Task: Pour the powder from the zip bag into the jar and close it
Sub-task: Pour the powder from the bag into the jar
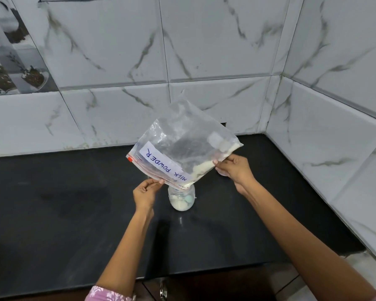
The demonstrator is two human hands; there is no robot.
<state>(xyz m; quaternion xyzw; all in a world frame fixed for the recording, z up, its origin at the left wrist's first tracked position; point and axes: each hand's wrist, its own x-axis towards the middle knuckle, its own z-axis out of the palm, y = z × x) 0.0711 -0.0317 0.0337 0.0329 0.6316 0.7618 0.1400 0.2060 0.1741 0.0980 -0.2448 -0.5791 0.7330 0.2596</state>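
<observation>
A clear zip bag labelled "MILK POWDER" is held tilted over a small clear jar on the black counter. The bag's zip corner points down into the jar's mouth. White powder lies along the bag's lower edge, and some powder sits in the jar's bottom. My left hand pinches the bag's zip edge just left of the jar. My right hand pinches the bag's lower right edge, higher than the left hand. A pale object partly hidden behind my right hand rests on the counter; I cannot tell what it is.
The black counter runs into a corner of white marble-patterned tiled walls behind and on the right. A cabinet handle shows below the counter's front edge.
</observation>
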